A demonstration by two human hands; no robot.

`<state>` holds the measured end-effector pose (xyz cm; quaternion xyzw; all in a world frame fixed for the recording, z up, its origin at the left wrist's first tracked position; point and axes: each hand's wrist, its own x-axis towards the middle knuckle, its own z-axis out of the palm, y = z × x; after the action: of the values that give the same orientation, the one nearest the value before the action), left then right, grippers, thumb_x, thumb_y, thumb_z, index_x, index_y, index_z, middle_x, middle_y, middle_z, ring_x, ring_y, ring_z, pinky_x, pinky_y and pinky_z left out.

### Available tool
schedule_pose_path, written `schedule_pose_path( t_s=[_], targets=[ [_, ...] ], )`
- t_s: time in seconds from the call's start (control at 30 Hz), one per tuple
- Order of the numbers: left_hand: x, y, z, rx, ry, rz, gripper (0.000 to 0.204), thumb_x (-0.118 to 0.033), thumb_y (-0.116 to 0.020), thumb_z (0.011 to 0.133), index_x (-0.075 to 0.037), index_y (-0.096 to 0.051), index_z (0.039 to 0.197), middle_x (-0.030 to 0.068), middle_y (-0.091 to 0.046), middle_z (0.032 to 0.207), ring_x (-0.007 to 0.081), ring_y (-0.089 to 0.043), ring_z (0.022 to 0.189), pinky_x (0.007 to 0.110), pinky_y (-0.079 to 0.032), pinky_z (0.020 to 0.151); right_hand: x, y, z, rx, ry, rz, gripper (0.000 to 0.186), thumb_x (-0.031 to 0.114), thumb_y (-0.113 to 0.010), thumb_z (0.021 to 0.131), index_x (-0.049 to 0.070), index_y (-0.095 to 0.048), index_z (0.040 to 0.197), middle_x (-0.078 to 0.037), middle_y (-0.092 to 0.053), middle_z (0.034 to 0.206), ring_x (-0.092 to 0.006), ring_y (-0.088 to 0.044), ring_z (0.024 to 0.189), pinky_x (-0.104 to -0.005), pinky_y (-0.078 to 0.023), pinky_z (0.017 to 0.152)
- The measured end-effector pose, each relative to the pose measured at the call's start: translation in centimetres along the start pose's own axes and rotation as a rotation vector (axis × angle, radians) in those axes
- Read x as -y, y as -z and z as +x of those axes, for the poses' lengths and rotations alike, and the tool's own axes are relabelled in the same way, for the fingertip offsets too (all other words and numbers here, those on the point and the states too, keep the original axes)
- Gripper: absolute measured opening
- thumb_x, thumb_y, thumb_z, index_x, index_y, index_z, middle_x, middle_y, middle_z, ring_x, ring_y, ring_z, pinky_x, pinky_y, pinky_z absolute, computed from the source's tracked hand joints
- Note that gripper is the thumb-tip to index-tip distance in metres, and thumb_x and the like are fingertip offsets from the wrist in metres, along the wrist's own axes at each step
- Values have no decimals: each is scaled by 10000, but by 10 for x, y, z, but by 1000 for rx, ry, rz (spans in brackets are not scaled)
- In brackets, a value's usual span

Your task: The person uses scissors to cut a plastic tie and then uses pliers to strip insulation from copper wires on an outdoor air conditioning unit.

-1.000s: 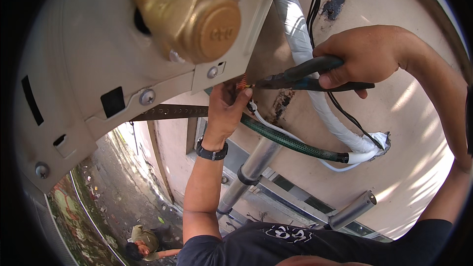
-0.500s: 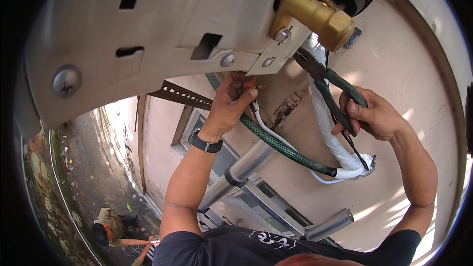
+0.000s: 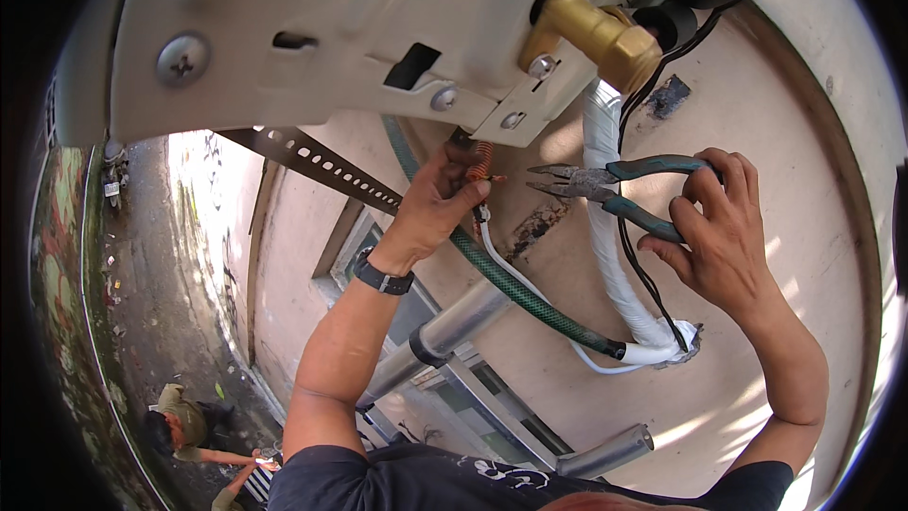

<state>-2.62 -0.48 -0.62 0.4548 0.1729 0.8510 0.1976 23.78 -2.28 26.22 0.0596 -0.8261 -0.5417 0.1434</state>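
Observation:
My left hand (image 3: 440,191) is closed, thumb and fingers pinching a bundle of orange wires (image 3: 481,163) just below the edge of a beige metal casing (image 3: 312,85). A short twisted end sticks out past the thumb. From beneath that hand a thin white cable (image 3: 506,263) runs down beside a green braided hose (image 3: 515,291). My right hand (image 3: 726,237) grips combination pliers (image 3: 588,185) by their dark green handles. Their jaws are parted, with nothing between them, and point at the wire end a short gap away.
Brass valves (image 3: 605,38) jut from the casing. A white-wrapped pipe (image 3: 602,208) and black cables (image 3: 636,260) run down to a wall hole. A perforated metal bracket (image 3: 326,166) and a metal pole (image 3: 454,324) stand out near the wall. Far below, a person (image 3: 184,419) is in the alley.
My right hand has brought the pliers down and left, turning them from upright to nearly level, jaws toward the wires. My left hand keeps its pinch. The view has shifted slightly.

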Motion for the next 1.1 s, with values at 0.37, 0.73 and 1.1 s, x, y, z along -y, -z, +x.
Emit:
schedule_pose_path(
  t_s=[0.37, 0.73, 1.1],
  targets=[
    [-3, -6, -3, -20, -2, -42, 387, -78, -729, 987, -36, -525, 1313, 80, -640, 1216, 156, -598, 1126, 324, -484, 989, -1, -16, 31, 35, 73, -108, 355, 379, -861, 694, 91, -663, 757, -84, -568, 1096, -341, -475, 1360, -588, -307, 1242],
    [-8, -6, -2, 11, 42, -47, 389, -131, -751, 987, -54, -535, 1300, 61, -632, 1215, 117, -565, 1101, 280, -479, 973, -7, -29, 32, 42, 105, -141, 313, 395, -857, 719, 124, -703, 740, -15, -599, 1120, -286, -488, 1346, -532, -302, 1254],
    [-9, -7, -1, 13, 34, -35, 379, -56, -718, 995, -28, -515, 1314, 61, -646, 1120, 116, -597, 996, 282, -511, 881, -9, -33, 32, 44, 181, -182, 325, 374, -831, 703, 113, -662, 797, -51, -559, 1016, -324, -542, 1233, -531, -419, 1102]
  ],
)
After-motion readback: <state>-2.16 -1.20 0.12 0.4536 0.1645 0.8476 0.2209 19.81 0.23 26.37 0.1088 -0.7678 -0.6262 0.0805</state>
